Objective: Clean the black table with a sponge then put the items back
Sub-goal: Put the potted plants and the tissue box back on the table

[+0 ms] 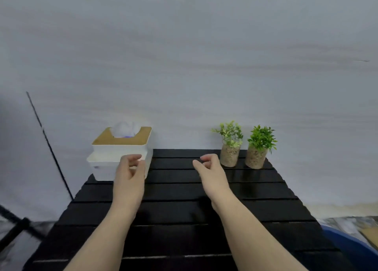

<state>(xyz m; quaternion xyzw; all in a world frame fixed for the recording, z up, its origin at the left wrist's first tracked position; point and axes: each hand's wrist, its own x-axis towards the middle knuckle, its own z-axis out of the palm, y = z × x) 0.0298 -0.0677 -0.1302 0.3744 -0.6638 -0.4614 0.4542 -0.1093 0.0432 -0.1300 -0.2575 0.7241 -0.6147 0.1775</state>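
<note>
A black slatted table (pixel 176 215) fills the lower middle of the view. At its far left corner stands a white tissue box (pixel 106 158) with a tan lid and a tissue poking out. Two small potted plants stand at the far right: a pale green one (pixel 230 146) and a darker green one (pixel 258 148). My left hand (pixel 128 174) hovers just in front of the tissue box with loosely curled fingers and holds nothing. My right hand (pixel 210 172) hangs above the table left of the plants, fingers loosely curled, empty. No sponge is in view.
A pale wall stands directly behind the table. A blue tub rim (pixel 351 248) shows at the lower right beside the table. Dark metal bars (pixel 18 227) lie at the lower left.
</note>
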